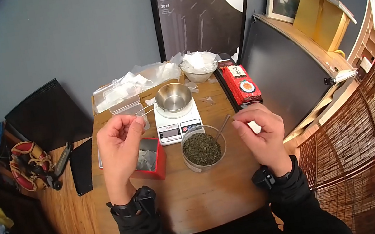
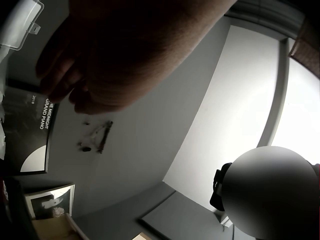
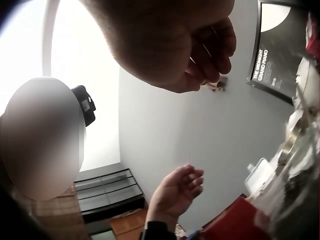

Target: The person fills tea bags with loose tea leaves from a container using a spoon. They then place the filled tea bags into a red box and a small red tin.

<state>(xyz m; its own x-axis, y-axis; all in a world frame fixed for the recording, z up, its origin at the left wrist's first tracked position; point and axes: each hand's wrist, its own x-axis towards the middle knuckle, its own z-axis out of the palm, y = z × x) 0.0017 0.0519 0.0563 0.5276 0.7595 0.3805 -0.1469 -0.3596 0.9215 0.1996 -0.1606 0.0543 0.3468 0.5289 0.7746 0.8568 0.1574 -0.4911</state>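
Note:
Both bare hands are raised over the table's front part, fingers loosely curled, with nothing visible in either. My left hand (image 1: 121,143) is above a red box (image 1: 158,162) holding greyish packets. Its fingertips overlap the end of the thin wire handle (image 1: 149,108) of a steel pan (image 1: 174,98) in the head view; in the right wrist view they appear apart from the table things. The pan sits on a white kitchen scale (image 1: 179,123). My right hand (image 1: 264,132) is right of a clear tub (image 1: 204,166) of dried green leaves (image 1: 201,148); a spoon (image 1: 223,125) leans in it.
Behind the scale lie a clear plastic box (image 1: 123,99) and crumpled white bags (image 1: 157,75), beside a bowl (image 1: 200,76) heaped with white packets. A red package (image 1: 242,85) stands at the back right. A framed poster (image 1: 202,19) leans against the wall.

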